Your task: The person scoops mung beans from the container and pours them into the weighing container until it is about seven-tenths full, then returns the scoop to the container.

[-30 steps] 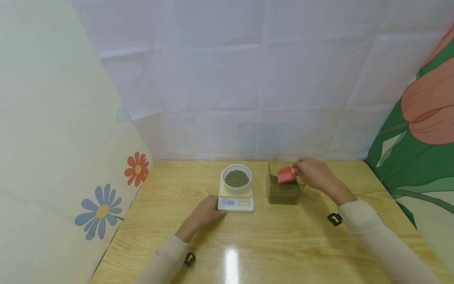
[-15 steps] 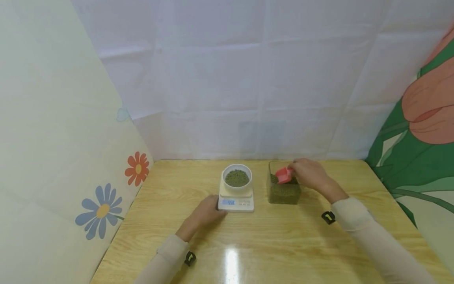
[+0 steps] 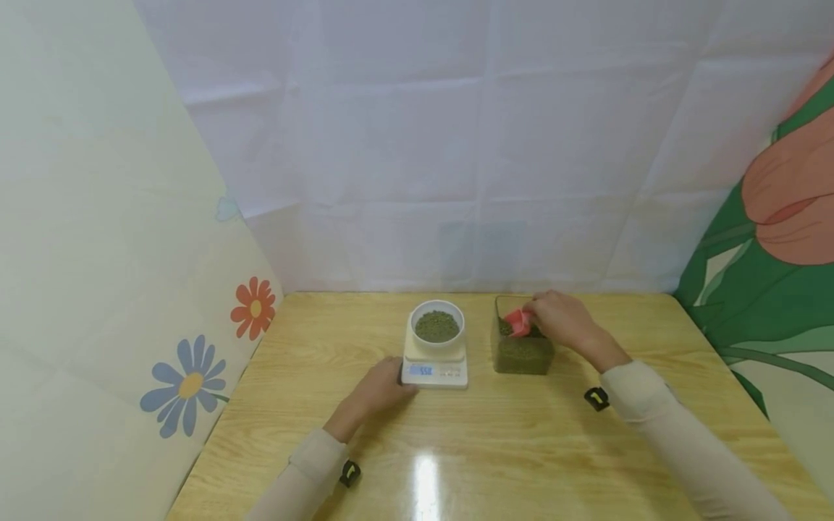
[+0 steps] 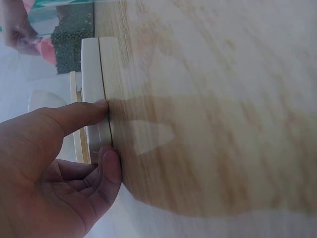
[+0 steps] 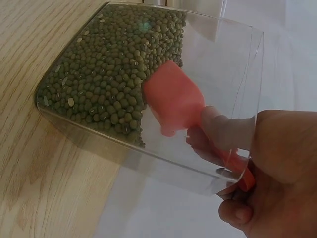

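My right hand (image 3: 563, 320) grips the handle of a pink scoop (image 5: 173, 96) inside a clear square container (image 3: 521, 358). The scoop's front edge meets the green mung beans (image 5: 104, 69), which fill the lower part of the container. A white kitchen scale (image 3: 434, 369) sits to the left, its display lit with digits too blurred to read surely. On it stands a white bowl (image 3: 414, 334) with mung beans inside. My left hand (image 3: 379, 391) holds the scale's near left corner, thumb on the front edge and fingers curled at the side, as the left wrist view shows.
The wooden table (image 3: 521, 441) ends at a white cloth backdrop (image 3: 384, 145). A flower-printed panel (image 3: 117, 253) borders the left side, and another panel (image 3: 782, 304) with large blooms borders the right.
My right hand has moved a little left and tipped the scoop deeper into the container, toward the beans. The left hand and the scale have stayed put.
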Available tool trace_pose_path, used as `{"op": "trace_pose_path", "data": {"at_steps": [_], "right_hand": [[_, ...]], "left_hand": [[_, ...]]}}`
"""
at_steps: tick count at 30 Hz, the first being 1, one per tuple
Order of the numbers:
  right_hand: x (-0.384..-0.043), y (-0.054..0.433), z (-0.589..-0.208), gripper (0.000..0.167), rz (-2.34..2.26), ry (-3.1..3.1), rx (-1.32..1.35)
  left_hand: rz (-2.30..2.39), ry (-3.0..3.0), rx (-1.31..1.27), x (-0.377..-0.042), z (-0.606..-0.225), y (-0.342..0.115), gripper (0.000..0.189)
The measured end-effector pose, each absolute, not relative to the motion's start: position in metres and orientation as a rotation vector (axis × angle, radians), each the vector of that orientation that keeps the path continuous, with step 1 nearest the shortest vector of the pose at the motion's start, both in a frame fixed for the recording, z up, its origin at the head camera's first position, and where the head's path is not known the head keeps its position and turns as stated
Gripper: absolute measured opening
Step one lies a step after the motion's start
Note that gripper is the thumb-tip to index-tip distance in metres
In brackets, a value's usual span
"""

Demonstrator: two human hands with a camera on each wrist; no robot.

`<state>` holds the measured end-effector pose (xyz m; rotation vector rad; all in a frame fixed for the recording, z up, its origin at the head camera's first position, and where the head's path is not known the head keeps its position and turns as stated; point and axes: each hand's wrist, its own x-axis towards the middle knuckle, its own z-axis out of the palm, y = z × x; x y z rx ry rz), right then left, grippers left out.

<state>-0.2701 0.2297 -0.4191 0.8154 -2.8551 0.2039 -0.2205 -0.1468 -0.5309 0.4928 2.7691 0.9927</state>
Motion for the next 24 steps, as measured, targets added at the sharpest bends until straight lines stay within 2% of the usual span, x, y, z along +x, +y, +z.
{"op": "trace_pose_path", "data": {"at_steps": [24], "right_hand": [[-0.2632,0.2332,-0.4165,0.019,0.266,-2.917,0.734]], "left_hand": [[1.009,2.731,0.514,-0.2214,-0.5278,-0.1476,0.041]]}}
